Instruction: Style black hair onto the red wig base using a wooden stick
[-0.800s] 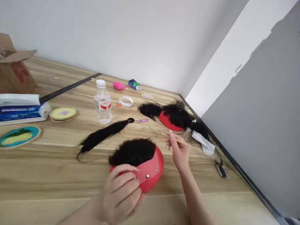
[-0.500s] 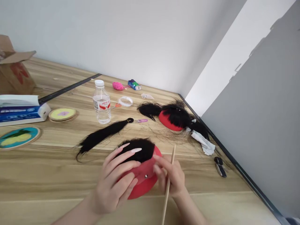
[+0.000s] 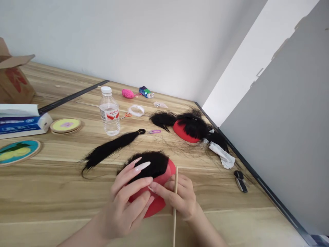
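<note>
"Can any text be read?"
"None with certainty. Small red characters are printed on the white-and-red label (image 3: 112,115) of the clear plastic bottle (image 3: 112,128), short of the wooden desk's (image 3: 59,187) far edge. Blurred pale print is carried by the blue-and-white pack (image 3: 19,126), a red mark by the brown cardboard box (image 3: 16,82)."

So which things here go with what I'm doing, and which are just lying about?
With the job:
- red dome with black hair
- wooden stick, in your right hand
- probably the hair bundle

Seemingly lying about:
- water bottle
- tissue pack
- cardboard box
- pink yarn
</note>
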Demonstrator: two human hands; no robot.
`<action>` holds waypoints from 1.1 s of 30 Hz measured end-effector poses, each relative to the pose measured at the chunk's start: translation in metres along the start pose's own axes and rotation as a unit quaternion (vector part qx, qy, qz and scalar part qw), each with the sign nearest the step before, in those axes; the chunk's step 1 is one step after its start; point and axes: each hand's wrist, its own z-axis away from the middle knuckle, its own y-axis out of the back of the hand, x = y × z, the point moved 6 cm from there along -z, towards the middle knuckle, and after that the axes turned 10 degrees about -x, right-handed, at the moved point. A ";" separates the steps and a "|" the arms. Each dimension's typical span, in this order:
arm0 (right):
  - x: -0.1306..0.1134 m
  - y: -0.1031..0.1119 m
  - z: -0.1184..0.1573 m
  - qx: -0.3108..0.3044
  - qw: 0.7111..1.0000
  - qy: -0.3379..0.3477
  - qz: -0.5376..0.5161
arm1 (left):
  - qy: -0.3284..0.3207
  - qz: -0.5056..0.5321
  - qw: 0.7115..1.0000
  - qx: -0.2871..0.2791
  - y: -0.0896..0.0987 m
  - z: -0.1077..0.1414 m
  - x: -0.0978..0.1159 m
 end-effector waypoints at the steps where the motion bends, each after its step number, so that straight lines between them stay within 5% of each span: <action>1: 0.003 0.001 0.000 0.007 1.000 -0.013 -0.014 | -0.015 0.006 1.000 -0.003 0.000 -0.001 0.003; 6: 0.023 0.009 0.004 0.078 0.989 -0.120 -0.033 | -0.108 0.058 0.988 -0.091 -0.005 0.003 0.016; 9: 0.037 0.010 0.011 0.115 0.972 -0.201 -0.037 | -0.113 0.042 0.989 -0.091 0.000 0.004 0.011; 12: 0.052 0.007 0.018 0.137 0.949 -0.278 -0.058 | -0.073 -0.026 0.996 -0.047 0.011 0.002 -0.008; 15: 0.060 0.006 0.021 0.156 0.931 -0.323 -0.064 | 0.042 -0.067 0.997 0.007 0.021 0.000 -0.040; 20: 0.046 0.008 0.012 0.171 0.953 -0.232 -0.093 | 0.199 0.008 0.972 0.123 0.029 0.008 -0.070; 26: 0.011 -0.006 -0.001 0.074 0.989 -0.050 -0.118 | 0.140 0.108 0.980 0.096 0.017 0.004 -0.049; 30: 0.009 -0.017 -0.006 -0.001 0.990 -0.053 -0.127 | 0.164 0.206 0.961 0.087 0.013 0.010 -0.047; 33: 0.013 -0.017 -0.008 -0.012 0.988 -0.080 -0.135 | 0.194 0.159 0.965 0.070 0.013 0.011 -0.050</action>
